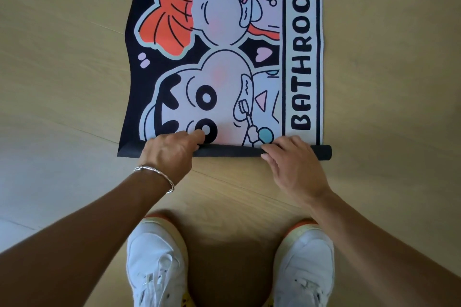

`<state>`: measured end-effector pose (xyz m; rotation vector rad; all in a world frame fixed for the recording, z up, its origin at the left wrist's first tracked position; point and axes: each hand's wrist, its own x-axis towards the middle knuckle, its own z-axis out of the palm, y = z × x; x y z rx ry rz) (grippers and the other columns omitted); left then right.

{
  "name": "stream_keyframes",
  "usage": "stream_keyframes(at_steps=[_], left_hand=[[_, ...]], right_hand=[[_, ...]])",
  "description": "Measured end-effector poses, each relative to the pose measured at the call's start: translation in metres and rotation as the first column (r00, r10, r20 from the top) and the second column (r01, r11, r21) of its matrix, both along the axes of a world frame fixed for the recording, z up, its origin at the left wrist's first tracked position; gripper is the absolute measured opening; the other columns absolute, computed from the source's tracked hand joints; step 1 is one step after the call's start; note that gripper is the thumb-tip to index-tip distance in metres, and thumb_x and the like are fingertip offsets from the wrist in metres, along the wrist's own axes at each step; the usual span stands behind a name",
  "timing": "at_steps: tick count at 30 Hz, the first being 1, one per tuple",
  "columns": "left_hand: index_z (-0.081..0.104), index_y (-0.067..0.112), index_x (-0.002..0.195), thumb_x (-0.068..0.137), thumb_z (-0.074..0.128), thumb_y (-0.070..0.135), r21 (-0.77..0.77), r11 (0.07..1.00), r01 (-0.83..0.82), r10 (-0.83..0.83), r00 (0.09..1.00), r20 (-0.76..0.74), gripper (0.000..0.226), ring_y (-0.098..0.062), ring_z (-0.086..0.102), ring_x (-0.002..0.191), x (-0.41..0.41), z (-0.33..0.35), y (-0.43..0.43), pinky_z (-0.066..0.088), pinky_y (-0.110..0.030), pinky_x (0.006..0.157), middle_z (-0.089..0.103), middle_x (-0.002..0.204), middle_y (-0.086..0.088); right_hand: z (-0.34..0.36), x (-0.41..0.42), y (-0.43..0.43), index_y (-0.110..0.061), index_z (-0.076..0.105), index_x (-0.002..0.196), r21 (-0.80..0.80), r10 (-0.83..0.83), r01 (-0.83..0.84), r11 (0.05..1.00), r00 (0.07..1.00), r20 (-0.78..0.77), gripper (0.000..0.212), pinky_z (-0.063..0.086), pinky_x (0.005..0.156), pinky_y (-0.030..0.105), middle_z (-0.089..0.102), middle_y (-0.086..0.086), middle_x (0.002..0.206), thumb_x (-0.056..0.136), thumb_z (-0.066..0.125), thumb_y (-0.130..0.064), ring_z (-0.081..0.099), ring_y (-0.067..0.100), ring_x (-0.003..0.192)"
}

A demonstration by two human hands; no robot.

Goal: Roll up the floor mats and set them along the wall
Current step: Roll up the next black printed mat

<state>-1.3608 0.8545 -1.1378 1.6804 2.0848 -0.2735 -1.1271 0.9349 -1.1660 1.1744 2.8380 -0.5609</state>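
Observation:
A cartoon floor mat (224, 57) with the word BATHROOM lies flat on the wooden floor, stretching away from me. Its near edge is turned over into a thin black roll (229, 151) running left to right. My left hand (172, 149), with a silver bracelet on the wrist, curls its fingers over the left part of the roll. My right hand (291, 159) lies on the right part of the roll, its fingers bent over it. The roll is tighter at the right end than at the left.
My two white sneakers (157, 262) (304, 264) stand on the light wooden floor (62, 82) just behind the roll. Bare floor lies to the left and right of the mat. No wall is in view.

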Motion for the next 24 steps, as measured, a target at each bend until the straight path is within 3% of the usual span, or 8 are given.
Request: stream_keyframes(at_steps=[2,7,9,11,14,17,20,24], left_hand=[[0.050,0.027,0.112,0.096,0.043,0.014,-0.028,1.000,0.015,-0.014,1.000,0.028,0.022,-0.017,0.051,0.066,-0.004,-0.002,0.000,0.038,-0.028,0.057,0.052,0.080,0.004],[0.066,0.015,0.094,0.076,0.069,0.000,0.074,0.995,0.063,-0.066,0.997,0.040,0.024,-0.024,0.053,0.070,-0.003,-0.011,-0.013,0.039,-0.028,0.043,0.052,0.085,-0.006],[0.067,0.012,0.084,0.066,0.073,-0.006,0.106,0.990,0.091,-0.089,0.996,-0.022,0.025,-0.026,0.053,0.065,0.000,-0.012,-0.012,0.035,-0.025,0.042,0.052,0.078,-0.007],[0.067,0.008,0.080,0.065,0.069,-0.007,0.156,0.979,0.133,-0.125,0.990,-0.064,0.021,-0.026,0.052,0.062,0.006,-0.009,-0.011,0.039,-0.029,0.045,0.054,0.076,-0.008],[0.064,0.005,0.103,0.078,0.052,0.002,0.178,0.967,0.184,-0.167,0.980,-0.107,0.028,-0.030,0.060,0.084,0.015,-0.013,-0.031,0.052,-0.045,0.071,0.061,0.100,-0.014],[0.046,-0.001,0.134,0.087,0.037,0.022,0.034,0.973,0.227,-0.218,0.962,-0.164,0.053,-0.036,0.046,0.127,0.018,-0.021,-0.055,0.036,-0.058,0.100,0.046,0.139,-0.021],[0.036,0.001,0.140,0.090,0.027,0.036,-0.048,0.984,0.169,-0.174,0.976,-0.129,0.062,-0.033,0.035,0.136,0.018,-0.025,-0.053,0.028,-0.058,0.105,0.033,0.148,-0.019],[0.038,0.000,0.140,0.092,0.024,0.039,-0.094,0.990,0.104,-0.112,0.991,-0.078,0.063,-0.034,0.037,0.135,0.013,-0.024,-0.030,0.034,-0.059,0.102,0.034,0.148,-0.020]], right_hand=[[0.000,0.001,0.003,-0.013,0.068,0.102,-0.056,-0.001,0.002,0.998,1.000,0.020,0.035,0.050,0.065,0.034,0.066,0.001,0.083,0.095,0.040,-0.032,0.058,0.020,0.073],[0.004,-0.005,-0.003,-0.013,0.066,0.096,0.043,-0.058,0.057,0.997,0.998,0.037,0.017,0.049,0.066,0.037,0.062,0.003,0.080,0.087,0.058,-0.025,0.059,0.022,0.067],[0.005,-0.007,-0.009,-0.013,0.068,0.097,0.111,-0.076,0.070,0.991,0.996,0.052,0.016,0.049,0.077,0.041,0.063,0.005,0.087,0.081,0.070,-0.016,0.061,0.025,0.079],[0.003,-0.005,-0.017,-0.012,0.066,0.108,0.133,-0.069,0.058,0.989,0.994,0.082,0.025,0.046,0.090,0.046,0.065,0.007,0.102,0.083,0.068,-0.012,0.060,0.028,0.097],[0.001,0.000,-0.035,-0.010,0.052,0.131,0.051,-0.041,0.031,0.998,0.978,0.205,0.044,0.033,0.107,0.052,0.057,0.010,0.131,0.095,0.038,-0.031,0.050,0.030,0.126],[0.001,0.000,-0.035,-0.008,0.044,0.138,-0.018,-0.003,0.009,1.000,0.952,0.307,0.060,0.027,0.107,0.055,0.047,0.014,0.143,0.096,0.025,-0.045,0.039,0.032,0.135],[-0.003,-0.008,-0.020,-0.008,0.041,0.141,-0.049,0.036,-0.021,0.999,0.939,0.341,0.062,0.025,0.109,0.055,0.039,0.014,0.148,0.098,0.021,-0.048,0.033,0.034,0.139],[-0.003,-0.023,0.005,-0.013,0.031,0.147,-0.094,0.067,-0.036,0.995,0.934,0.351,0.068,0.013,0.112,0.053,0.025,0.011,0.155,0.096,0.010,-0.051,0.018,0.033,0.144]])
